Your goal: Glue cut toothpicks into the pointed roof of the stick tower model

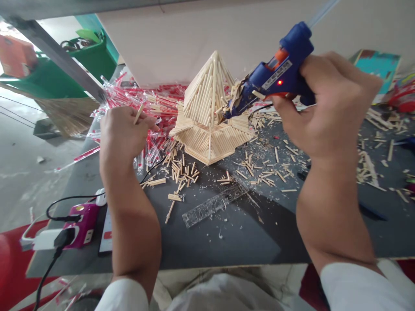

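Observation:
My right hand is wrapped round the grip of a blue hot glue gun, its red light lit and a clear glue stick at its rear. Glue and scraps crust the nozzle, which is at the right lower edge of the pointed roof of a wooden stick model. The model stands at the back of the table with a flared, angular lower tier. My left hand is left of the model, closed on a short wooden stick that pokes up between its fingers.
Red-and-clear plastic wrappers heap behind my left hand. Stick offcuts litter the grey table around a clear ruler. A magenta power strip with plugs and cables lies at the left. A metal post slants at upper left.

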`<state>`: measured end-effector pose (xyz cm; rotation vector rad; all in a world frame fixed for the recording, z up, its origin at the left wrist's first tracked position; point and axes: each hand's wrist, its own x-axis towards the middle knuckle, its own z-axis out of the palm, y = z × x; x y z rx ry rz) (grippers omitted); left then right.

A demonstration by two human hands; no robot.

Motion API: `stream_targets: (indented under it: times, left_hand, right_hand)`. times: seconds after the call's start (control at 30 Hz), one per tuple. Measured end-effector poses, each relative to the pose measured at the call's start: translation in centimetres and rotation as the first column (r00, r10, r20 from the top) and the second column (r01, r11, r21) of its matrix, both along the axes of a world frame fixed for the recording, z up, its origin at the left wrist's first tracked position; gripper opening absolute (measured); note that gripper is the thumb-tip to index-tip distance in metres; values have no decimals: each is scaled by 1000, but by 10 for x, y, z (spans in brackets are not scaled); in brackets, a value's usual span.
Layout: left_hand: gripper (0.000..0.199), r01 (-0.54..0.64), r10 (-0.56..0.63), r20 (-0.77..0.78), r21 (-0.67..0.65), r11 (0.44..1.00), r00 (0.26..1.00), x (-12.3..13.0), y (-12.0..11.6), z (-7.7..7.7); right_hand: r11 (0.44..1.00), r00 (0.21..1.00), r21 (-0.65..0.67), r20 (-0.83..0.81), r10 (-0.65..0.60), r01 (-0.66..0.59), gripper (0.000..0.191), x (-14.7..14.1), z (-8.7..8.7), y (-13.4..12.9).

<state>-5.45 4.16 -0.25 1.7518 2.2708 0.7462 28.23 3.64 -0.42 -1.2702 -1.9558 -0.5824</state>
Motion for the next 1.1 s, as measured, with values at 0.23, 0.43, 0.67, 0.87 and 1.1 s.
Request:
stream_targets:
  times: [0.23, 0.43, 0.67, 0.87, 1.1]
  left_hand:
    - [24, 10, -11, 7, 5, 1000, 1000, -4, 1, -1]
    - [27, 59, -59, -5, 20, 998, 998, -4, -1, -1]
    - [21, -23, 24, -14, 10, 1000, 1000, 0, 4, -5]
    - [22, 4, -3, -7, 12, 1000, 1000, 0, 5, -6]
    - [30, 58, -58, -16, 4, 998, 998, -2, 3, -5]
  right_hand:
    - [1000, 1000, -16, -10, -12, 11, 40, 0, 1, 0]
    - [1000, 1000, 19, 0, -17, 17, 43, 1, 1, 1]
    - [1000, 1000, -19, 9, -10, 10, 40, -1, 2, -3]
    - [999, 1000, -34, 9, -29, 29, 38, 0, 2, -5]
    - [997, 999, -52, 20, -48, 49, 38, -2, 3, -7]
